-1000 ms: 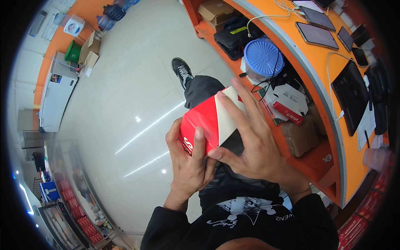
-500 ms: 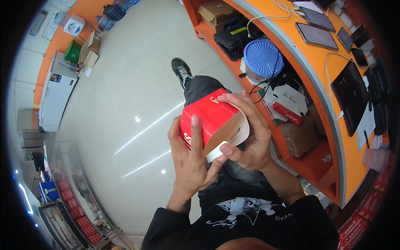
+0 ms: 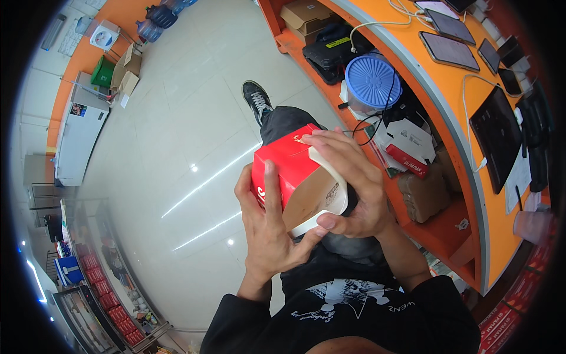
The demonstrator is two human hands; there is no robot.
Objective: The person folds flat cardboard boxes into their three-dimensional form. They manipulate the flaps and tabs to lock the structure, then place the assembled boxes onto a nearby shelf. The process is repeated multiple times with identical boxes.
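One glossy red card box (image 3: 284, 158), angular-sided with a smooth pale inside, is being held at the centre of the frame, the left hand (image 3: 262, 218) grasping its left side with one finger stretching upward, the right hand (image 3: 356, 192) curling over its right side, thumb touching the curved white rim (image 3: 308, 225).

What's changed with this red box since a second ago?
The red cardboard box looked shut at its white end; now that end gapes open. The right hand has shifted its thumb rightward to the near rim. Neither hand let go. The left hand stays on the box's left side; the blue-lidded tub and phones haven't moved.
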